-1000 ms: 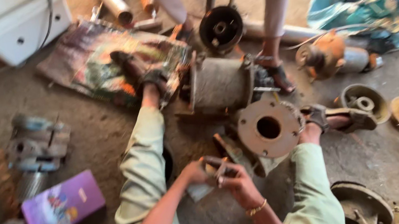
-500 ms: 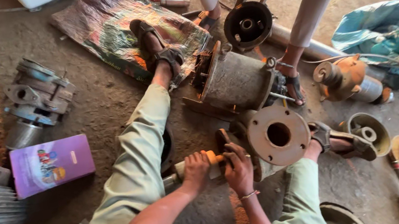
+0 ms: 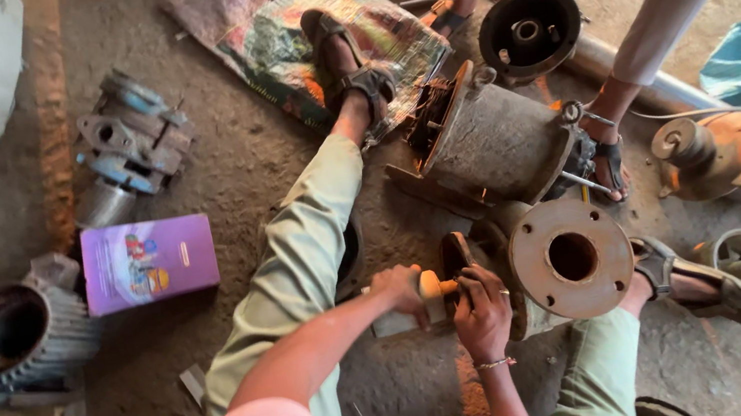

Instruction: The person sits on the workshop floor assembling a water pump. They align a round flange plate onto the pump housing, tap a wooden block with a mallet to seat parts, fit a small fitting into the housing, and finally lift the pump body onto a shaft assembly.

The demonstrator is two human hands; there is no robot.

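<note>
I sit on the ground with my legs spread around a rusty round flange plate [image 3: 570,258] with a centre hole. My left hand [image 3: 401,289] is wrapped around a tool with a pale wooden handle [image 3: 432,295]. My right hand [image 3: 482,310] grips the same tool just right of the handle, close to the flange's left edge. The tool's tip is hidden between my hands and the flange. Beyond the flange lies a large rusty motor housing [image 3: 491,144] on its side.
Another person stands at the top right, one sandalled foot [image 3: 609,166] beside the motor, near a black round cover [image 3: 530,33]. A purple box [image 3: 148,261], a finned stator [image 3: 12,335], a grey pump part [image 3: 124,145], a printed sheet [image 3: 296,18] and orange pump parts [image 3: 717,157] lie around.
The camera view has shifted and steadied over my lap. My two hands have come together on the wooden-handled tool, lower and closer to the flange.
</note>
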